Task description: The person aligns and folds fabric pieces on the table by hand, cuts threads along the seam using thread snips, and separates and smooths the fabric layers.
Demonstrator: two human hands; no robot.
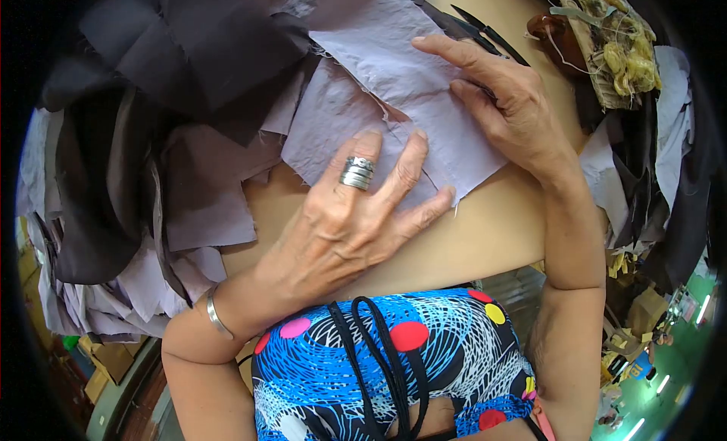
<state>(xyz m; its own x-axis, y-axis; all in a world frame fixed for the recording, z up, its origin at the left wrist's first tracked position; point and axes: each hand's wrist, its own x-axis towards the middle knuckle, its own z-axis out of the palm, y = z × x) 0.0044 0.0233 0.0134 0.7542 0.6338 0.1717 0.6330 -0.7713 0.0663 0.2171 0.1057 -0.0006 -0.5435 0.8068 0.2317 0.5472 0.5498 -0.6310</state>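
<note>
A pale lilac-grey piece of cloth (409,62) with frayed edges lies on a tan surface, over another piece of the same cloth (326,126). My left hand (363,198), wearing several silver rings, rests with its fingers spread on the lower part of the cloth. At the right, my right hand (500,100) touches the cloth with index finger and thumb apart; its other fingers are mostly hidden. Dark pointed scissors (488,35) show just beyond that hand. Their rear end is hidden, and I cannot tell whether hidden fingers touch them.
Dark cloth pieces (212,54) are heaped at the upper left, with lilac-grey pieces (204,191) below. At the upper right stands a block (598,54) with tangled yellowish threads, above more hanging cloth (674,115). The tan tabletop (485,221) curves in front of my body.
</note>
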